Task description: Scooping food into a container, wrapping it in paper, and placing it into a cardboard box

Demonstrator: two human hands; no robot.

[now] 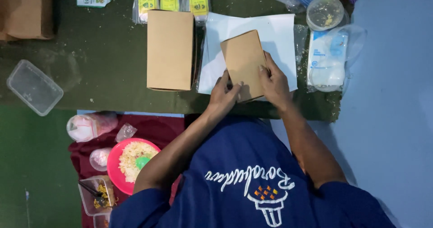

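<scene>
The near edge of the brown paper pouch [242, 62] is hidden under the left hand [224, 94] and right hand [273, 83], while, well left of the pouch, the brown box [25, 10] is cut by the picture's edge and the clear tub's [95, 193] contents are too small to tell.

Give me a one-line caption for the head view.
Both hands, left and right, hold a small brown paper bag over white sheets.
</scene>
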